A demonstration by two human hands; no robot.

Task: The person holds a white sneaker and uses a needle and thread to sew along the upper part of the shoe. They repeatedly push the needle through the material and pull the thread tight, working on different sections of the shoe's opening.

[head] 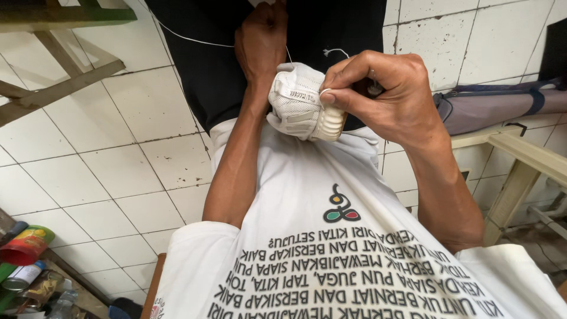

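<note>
You braced the white mesh shoe with the ribbed rubber sole (304,101) against your lap, your right hand (387,94) pinched shut on a thin white thread (195,40) at its heel, while your left hand (261,41), fisted, pulled that thread taut. White floor tiles (118,159) and a wooden bench (520,153) flanked you; nothing blocked the shoe.

The right hand (387,97) covers the far side of the white shoe (301,100), and whatever its pinching fingertips grip is too small to tell. The left hand (261,41) is cut off at the top edge, and the white thread (195,40) ends behind it.
</note>
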